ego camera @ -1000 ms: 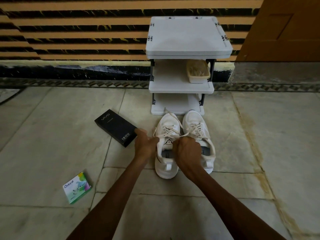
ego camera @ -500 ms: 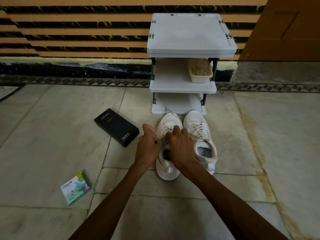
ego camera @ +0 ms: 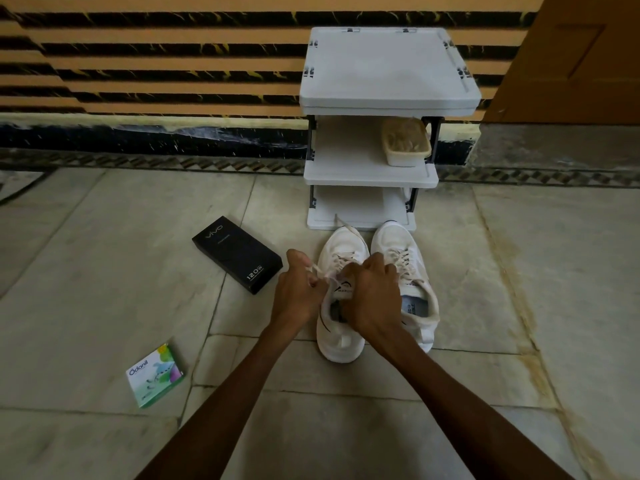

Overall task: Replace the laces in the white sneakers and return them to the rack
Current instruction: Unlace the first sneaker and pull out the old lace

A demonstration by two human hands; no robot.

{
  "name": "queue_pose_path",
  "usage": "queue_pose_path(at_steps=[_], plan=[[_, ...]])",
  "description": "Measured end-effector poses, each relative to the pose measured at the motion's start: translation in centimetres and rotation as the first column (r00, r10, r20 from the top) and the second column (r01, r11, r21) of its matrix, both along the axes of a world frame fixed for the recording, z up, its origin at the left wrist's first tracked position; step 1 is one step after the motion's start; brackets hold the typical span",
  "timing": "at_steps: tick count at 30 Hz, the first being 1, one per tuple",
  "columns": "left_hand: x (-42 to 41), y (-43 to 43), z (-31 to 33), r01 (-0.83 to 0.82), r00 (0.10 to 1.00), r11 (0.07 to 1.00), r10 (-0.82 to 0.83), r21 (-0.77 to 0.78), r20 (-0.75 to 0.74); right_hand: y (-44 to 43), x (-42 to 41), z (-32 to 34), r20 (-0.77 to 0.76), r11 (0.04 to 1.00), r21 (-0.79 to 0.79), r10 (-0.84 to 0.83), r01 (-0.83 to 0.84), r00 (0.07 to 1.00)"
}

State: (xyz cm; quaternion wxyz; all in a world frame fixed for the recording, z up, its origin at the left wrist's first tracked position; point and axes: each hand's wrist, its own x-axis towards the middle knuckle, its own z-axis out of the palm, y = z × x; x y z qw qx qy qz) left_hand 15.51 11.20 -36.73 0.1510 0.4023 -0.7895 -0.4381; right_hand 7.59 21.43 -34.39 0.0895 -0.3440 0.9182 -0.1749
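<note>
Pinched lace (ego camera: 323, 276) in left hand (ego camera: 298, 294) and right hand (ego camera: 372, 296), both curled tight over one sneaker (ego camera: 341, 341), probably for knotting; worked on floor (ego camera: 104, 254) just before rack (ego camera: 388, 64), handy for return.

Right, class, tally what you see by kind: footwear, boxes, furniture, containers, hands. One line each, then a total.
White sneakers: 2, left sneaker and right sneaker
Boxes: 2, black box and green box
Rack: 1
Basket: 1, on the rack's middle shelf
Hands: 2, left hand and right hand, both gripping the left sneaker's lace
Total: 8
</note>
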Motion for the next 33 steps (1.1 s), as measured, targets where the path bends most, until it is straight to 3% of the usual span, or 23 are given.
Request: queue_pose_path(at_steps=[3, 6, 8, 10, 12, 14, 15, 16, 17, 18, 19, 20, 22, 23, 25, 27, 29, 30, 31, 33], plan=[[0.1, 0.0, 0.2, 0.029, 1.000, 0.999, -0.029, 0.020, -0.007, -0.9, -0.2, 0.4, -0.188, 0.993, 0.109, 0.066, -0.046, 0.980], [0.3, 0.0, 0.2, 0.045, 0.999, 0.999, -0.045, 0.013, 0.004, -1.7, -0.8, 0.2, -0.225, 0.986, 0.143, 0.118, -0.088, 0.967], [0.3, 0.0, 0.2, 0.052, 0.999, 0.999, -0.052, 0.006, 0.014, -1.9, -1.2, 0.0, -0.190, 0.986, 0.079, 0.159, -0.147, 0.969], [0.3, 0.0, 0.1, 0.049, 0.998, 0.999, -0.049, -0.003, 0.032, -1.6, -1.9, 0.4, -0.151, 0.983, -0.124, 0.116, -0.135, 0.982], [0.2, -0.1, 0.2, 0.050, 0.998, 0.998, -0.049, -0.024, 0.048, -1.4, -3.4, 2.0, -0.008, 0.903, -0.429, -0.026, 0.020, 1.000], [0.2, -0.2, 0.4, 0.053, 0.996, 0.998, -0.051, -0.032, 0.067, -1.2, -5.3, 4.1, 0.282, 0.714, -0.649, -0.095, 0.263, 0.955], [0.2, -0.2, 0.5, 0.056, 0.996, 0.998, -0.054, -0.035, 0.076, -1.1, -5.9, 4.8, 0.481, 0.629, -0.671, -0.034, 0.393, 0.876], [0.1, -0.2, 0.5, 0.060, 0.995, 0.997, -0.057, -0.039, 0.082, -1.0, -6.0, 5.3, 0.673, 0.576, -0.634, 0.083, 0.516, 0.735], [0.2, -0.1, 0.6, 0.063, 0.995, 0.997, -0.059, -0.040, 0.086, -1.1, -5.7, 5.5, 0.808, 0.564, -0.553, 0.184, 0.613, 0.560], [0.2, -0.1, 0.6, 0.064, 0.994, 0.997, -0.061, -0.042, 0.086, -1.0, -5.2, 5.4, 0.865, 0.597, -0.481, 0.205, 0.642, 0.458], [0.2, -0.1, 0.6, 0.067, 0.995, 0.997, -0.062, -0.049, 0.083, -1.1, -4.9, 5.0, 0.865, 0.670, -0.445, 0.151, 0.594, 0.478], [0.2, 0.0, 0.5, 0.068, 0.995, 0.996, -0.063, -0.058, 0.078, -1.2, -4.7, 4.2, 0.800, 0.765, -0.435, 0.085, 0.475, 0.594], [0.1, 0.0, 0.5, 0.065, 0.996, 0.996, -0.061, -0.055, 0.071, -1.1, -4.6, 2.6, 0.468, 0.946, -0.310, 0.065, 0.095, 0.881], [0.1, 0.1, 0.5, 0.063, 0.996, 0.997, -0.060, -0.049, 0.070, -1.2, -4.5, 1.9, 0.270, 0.982, -0.173, 0.124, -0.079, 0.955], [-0.1, 0.2, 0.7, 0.062, 0.996, 0.997, -0.059, -0.035, 0.070, -1.3, -4.1, 0.7, 0.035, 0.962, 0.098, 0.253, -0.255, 0.967], [-0.2, 0.3, 0.8, 0.054, 0.996, 0.998, -0.052, -0.020, 0.077, -1.4, -3.5, 0.2, -0.049, 0.934, 0.168, 0.326, -0.314, 0.944], [-0.1, 0.4, 1.0, 0.050, 0.996, 0.999, -0.048, -0.020, 0.077, -1.2, -3.6, 0.8, 0.024, 0.968, -0.080, 0.242, -0.239, 0.970], [-0.1, 0.4, 1.0, 0.048, 0.996, 0.998, -0.046, -0.029, 0.081, -0.9, -3.9, 1.4, 0.141, 0.958, -0.272, 0.133, -0.091, 0.981], [-0.1, 0.3, 1.2, 0.048, 0.995, 0.998, -0.044, -0.044, 0.087, -0.7, -4.4, 2.2, 0.298, 0.898, -0.425, 0.025, 0.109, 0.954], [-0.2, 0.5, 1.4, 0.056, 0.993, 0.996, -0.048, -0.072, 0.105, -0.2, -5.1, 3.3, 0.536, 0.718, -0.573, -0.038, 0.396, 0.844]])
